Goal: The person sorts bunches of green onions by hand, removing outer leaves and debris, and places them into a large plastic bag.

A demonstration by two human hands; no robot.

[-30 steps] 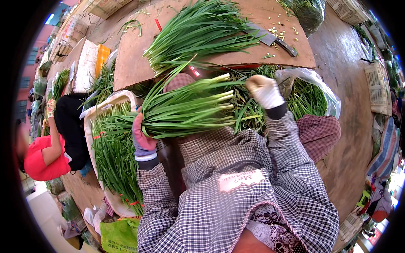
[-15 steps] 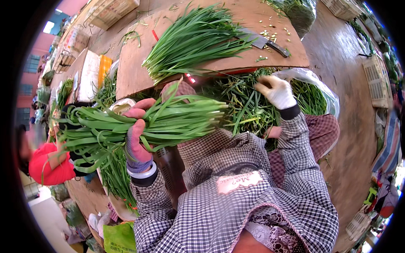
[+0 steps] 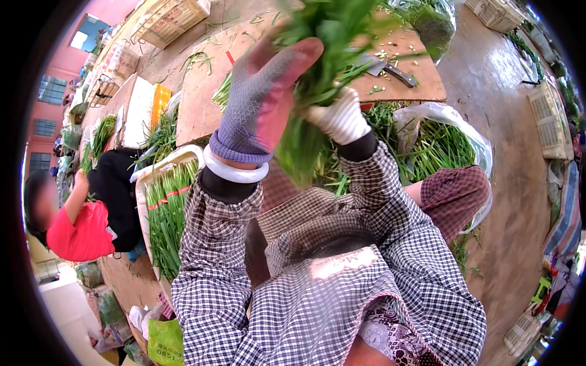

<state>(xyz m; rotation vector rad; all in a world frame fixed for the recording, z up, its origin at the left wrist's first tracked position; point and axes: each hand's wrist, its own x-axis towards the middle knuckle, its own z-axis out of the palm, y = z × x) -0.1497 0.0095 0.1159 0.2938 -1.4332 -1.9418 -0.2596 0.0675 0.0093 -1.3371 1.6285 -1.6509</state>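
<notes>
A bunch of garlic chives (image 3: 329,55), smeared by motion, is held up over the board between my two hands. My left hand (image 3: 268,91), in a grey, pink and purple glove, is closed on it from the left. Lower down, my right hand (image 3: 342,119), in a white glove, has its fingers wrapped round the bunch. Behind my hands lies the wooden board (image 3: 195,110), with a pile of chives (image 3: 222,93) mostly hidden. A cleaver (image 3: 398,74) with a dark handle rests on the board's right side, among small cut bits.
To my left stands a white tub (image 3: 145,213) of chive bundles tied with red bands. A clear plastic bag (image 3: 482,140) of loose greens is at my right knee. Farther left sits a person in a red top (image 3: 82,229). Plastic crates (image 3: 545,119) stand around the floor.
My left hand has swung up and right with the bunch, turning it from level to roughly upright. My right hand has moved left and taken hold of it.
</notes>
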